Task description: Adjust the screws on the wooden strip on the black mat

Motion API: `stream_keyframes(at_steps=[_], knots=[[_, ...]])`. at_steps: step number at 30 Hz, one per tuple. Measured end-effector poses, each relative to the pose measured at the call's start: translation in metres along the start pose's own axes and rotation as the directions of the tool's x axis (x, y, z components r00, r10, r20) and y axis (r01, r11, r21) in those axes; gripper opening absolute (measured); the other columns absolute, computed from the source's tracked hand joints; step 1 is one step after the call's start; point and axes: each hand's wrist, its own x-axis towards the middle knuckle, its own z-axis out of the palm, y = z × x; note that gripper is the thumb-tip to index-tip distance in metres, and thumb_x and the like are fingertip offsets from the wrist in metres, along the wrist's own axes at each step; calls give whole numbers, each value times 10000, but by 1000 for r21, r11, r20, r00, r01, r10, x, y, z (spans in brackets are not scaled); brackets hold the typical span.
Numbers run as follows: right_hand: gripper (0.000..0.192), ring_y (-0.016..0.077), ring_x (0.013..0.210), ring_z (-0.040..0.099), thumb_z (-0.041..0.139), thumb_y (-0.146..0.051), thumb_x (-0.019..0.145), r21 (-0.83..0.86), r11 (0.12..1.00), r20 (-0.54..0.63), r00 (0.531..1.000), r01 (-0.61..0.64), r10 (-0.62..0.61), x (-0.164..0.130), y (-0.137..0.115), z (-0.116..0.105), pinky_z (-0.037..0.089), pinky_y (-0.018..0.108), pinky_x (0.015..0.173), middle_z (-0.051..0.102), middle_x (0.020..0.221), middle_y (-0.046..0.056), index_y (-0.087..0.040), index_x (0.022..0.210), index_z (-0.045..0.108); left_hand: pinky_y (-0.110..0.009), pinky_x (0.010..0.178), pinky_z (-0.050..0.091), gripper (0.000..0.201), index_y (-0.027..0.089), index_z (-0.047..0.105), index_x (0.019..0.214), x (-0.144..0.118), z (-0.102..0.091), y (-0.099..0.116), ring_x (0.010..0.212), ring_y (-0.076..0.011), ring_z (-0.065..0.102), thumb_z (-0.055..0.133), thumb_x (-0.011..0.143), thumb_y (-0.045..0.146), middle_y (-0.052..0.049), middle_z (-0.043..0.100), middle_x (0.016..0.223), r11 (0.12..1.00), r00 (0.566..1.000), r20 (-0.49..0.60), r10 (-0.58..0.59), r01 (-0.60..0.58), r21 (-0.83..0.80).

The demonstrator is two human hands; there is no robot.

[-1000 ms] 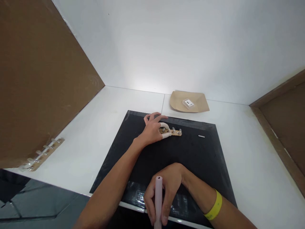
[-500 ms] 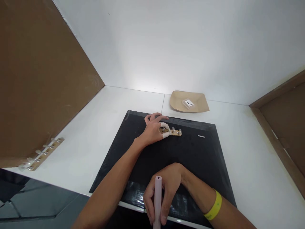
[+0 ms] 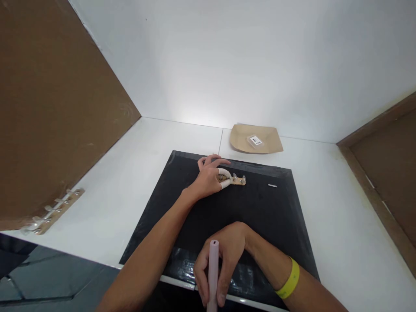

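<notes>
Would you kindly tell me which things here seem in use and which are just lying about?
Apparently in use: pink stick, in the right hand; strip, at the left hand; mat, beneath.

Apparently lying about: tray; case, inside it; pin, on the mat; other strip.

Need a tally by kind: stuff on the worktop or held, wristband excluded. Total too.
Tan strips with clear tabs: 2
Pink pen-like tool: 1
Small grey bar: 1
Cardboard tray: 1
Clear labelled case: 1
Black mat: 1
Total: 7
</notes>
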Motion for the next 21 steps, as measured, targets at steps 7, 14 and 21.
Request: stream_keyframes(at_steps=[7, 14, 21], knots=[[418, 124, 817, 682, 940, -312, 681, 5, 1000, 7, 1000, 27, -27, 0, -1, 1, 512, 169, 639, 730, 946, 25, -136, 967, 691, -564, 1121, 256, 24, 266, 785, 831, 2, -6, 7, 1397, -331, 444, 781, 832, 242, -7, 690, 1360, 998, 1000, 5, -26, 26, -50], [483, 174, 834, 701, 952, -267, 643, 58, 998, -19, 999, -28, 29, -7, -11, 3, 591, 220, 570, 699, 1021, 63, -113, 1007, 674, -560, 1159, 331, 71, 264, 771, 806, 3, -17, 9, 1370, -297, 487, 755, 849, 210, 3, 712, 1314, 989, 996, -84, -35, 22, -147], [416, 92, 574, 661, 921, -308, 698, 3, 971, -701, 693, 238, -168, -22, -55, 68, 529, 154, 460, 725, 884, 57, -110, 985, 695, -461, 1089, 490, 46, 251, 767, 858, -18, -46, 45, 1177, -232, 633, 728, 882, 240, -27, 760, 1184, 934, 951, -300, -72, -41, -354]])
